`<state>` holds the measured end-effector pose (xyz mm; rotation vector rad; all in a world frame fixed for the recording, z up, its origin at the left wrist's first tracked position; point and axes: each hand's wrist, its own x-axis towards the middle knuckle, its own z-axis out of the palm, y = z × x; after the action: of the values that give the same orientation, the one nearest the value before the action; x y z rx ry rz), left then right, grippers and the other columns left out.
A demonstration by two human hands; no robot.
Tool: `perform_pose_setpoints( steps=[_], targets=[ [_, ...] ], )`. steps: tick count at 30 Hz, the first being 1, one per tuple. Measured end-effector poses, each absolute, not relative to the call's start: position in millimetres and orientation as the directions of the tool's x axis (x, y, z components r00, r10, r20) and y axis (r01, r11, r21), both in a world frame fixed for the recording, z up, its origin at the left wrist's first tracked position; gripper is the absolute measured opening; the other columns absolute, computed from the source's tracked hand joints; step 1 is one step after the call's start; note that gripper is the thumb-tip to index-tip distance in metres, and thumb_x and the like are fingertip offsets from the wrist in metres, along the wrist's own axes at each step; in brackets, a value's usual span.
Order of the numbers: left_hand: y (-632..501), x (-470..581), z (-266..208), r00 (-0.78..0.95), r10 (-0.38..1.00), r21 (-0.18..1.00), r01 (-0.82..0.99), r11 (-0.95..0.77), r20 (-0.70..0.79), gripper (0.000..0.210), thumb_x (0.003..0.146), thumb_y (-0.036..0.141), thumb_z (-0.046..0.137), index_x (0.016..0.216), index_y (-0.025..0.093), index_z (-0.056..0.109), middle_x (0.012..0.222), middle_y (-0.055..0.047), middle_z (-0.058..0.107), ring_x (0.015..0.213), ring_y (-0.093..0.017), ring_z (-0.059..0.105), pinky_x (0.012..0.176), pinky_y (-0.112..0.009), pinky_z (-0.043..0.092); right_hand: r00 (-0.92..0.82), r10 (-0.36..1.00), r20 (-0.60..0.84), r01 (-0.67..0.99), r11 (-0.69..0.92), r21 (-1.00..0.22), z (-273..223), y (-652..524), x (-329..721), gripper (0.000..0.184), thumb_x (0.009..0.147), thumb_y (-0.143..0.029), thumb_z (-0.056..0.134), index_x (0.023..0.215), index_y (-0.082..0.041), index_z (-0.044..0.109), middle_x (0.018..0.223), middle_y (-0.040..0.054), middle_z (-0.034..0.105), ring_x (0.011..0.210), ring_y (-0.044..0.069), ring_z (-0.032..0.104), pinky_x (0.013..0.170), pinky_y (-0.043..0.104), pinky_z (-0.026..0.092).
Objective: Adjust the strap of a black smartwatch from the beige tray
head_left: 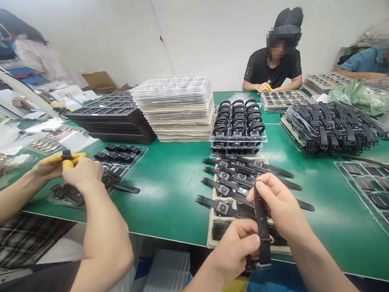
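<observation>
A black smartwatch hangs upright between my two hands over the table's front edge, its case at the bottom. My right hand pinches the upper end of the strap between thumb and fingers. Lower down, my left hand is closed on the strap near the watch case. Just beyond my hands, a beige tray holds several black smartwatches lying with their sensor backs up and straps stretched out sideways. My fingers partly hide the tray's near right portion.
Behind the beige tray, clear trays carry looped watches. Tall stacks of clear and beige trays and black trays stand at back left. More watches pile up at right, near another tray. Co-workers' hands work at left and far side.
</observation>
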<state>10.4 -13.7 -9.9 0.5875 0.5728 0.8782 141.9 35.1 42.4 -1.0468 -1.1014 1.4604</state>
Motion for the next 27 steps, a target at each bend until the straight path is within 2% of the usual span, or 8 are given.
perform_pose_setpoints(
  steps=[3, 9, 14, 17, 27],
  targets=[
    [-15.8, 12.8, -16.3, 0.489, 0.846, 0.640, -0.585, 0.499, -0.212, 0.052, 0.064, 0.058, 0.089, 0.071, 0.010, 0.071, 0.048, 0.006, 0.042, 0.043, -0.005, 0.033, 0.045, -0.020, 0.023, -0.087, 0.994, -0.074, -0.180, -0.088, -0.980, 40.8, 36.3, 134.7, 0.036, 0.093, -0.058, 0.066, 0.096, -0.024, 0.054, 0.069, -0.0033, 0.067, 0.051, 0.011, 0.053, 0.046, 0.019, 0.043],
    [-14.9, 14.7, -20.9, 0.459, 0.868, 0.640, -0.613, 0.463, -0.188, 0.051, 0.076, 0.059, 0.082, 0.068, 0.012, 0.064, 0.053, 0.004, 0.047, 0.044, -0.005, 0.036, 0.044, -0.019, 0.025, -0.034, 0.999, -0.010, -0.165, -0.015, -0.986, 35.7, 26.9, 130.6, 0.033, 0.095, -0.054, 0.066, 0.101, -0.024, 0.053, 0.071, -0.0033, 0.065, 0.050, 0.010, 0.052, 0.040, 0.018, 0.037],
    [-14.3, 14.5, -24.9, 0.445, 0.870, 0.663, -0.588, 0.464, -0.214, 0.053, 0.071, 0.061, 0.084, 0.077, 0.011, 0.068, 0.056, 0.002, 0.052, 0.047, -0.006, 0.041, 0.044, -0.018, 0.028, -0.001, 1.000, 0.014, -0.155, 0.014, -0.988, 33.5, 29.1, 131.5, 0.032, 0.095, -0.052, 0.067, 0.101, -0.023, 0.055, 0.072, -0.0016, 0.068, 0.057, 0.012, 0.059, 0.047, 0.020, 0.044],
    [-14.4, 12.1, -28.4, 0.430, 0.876, 0.666, -0.590, 0.457, -0.219, 0.052, 0.071, 0.058, 0.086, 0.085, 0.011, 0.072, 0.057, 0.002, 0.053, 0.048, -0.006, 0.041, 0.045, -0.017, 0.028, 0.001, 1.000, 0.002, -0.169, 0.002, -0.986, 34.0, 31.3, 130.8, 0.033, 0.094, -0.053, 0.068, 0.099, -0.023, 0.055, 0.071, -0.0014, 0.068, 0.056, 0.012, 0.058, 0.049, 0.020, 0.046],
    [-12.1, 7.1, -24.1, 0.480, 0.860, 0.621, -0.624, 0.474, -0.175, 0.043, 0.075, 0.050, 0.084, 0.081, 0.010, 0.073, 0.053, 0.006, 0.041, 0.046, -0.004, 0.031, 0.045, -0.020, 0.019, -0.012, 1.000, -0.018, -0.183, -0.020, -0.983, 37.9, 33.7, 124.0, 0.036, 0.090, -0.054, 0.070, 0.098, -0.023, 0.053, 0.066, -0.0034, 0.066, 0.052, 0.010, 0.052, 0.043, 0.017, 0.038]
  ],
)
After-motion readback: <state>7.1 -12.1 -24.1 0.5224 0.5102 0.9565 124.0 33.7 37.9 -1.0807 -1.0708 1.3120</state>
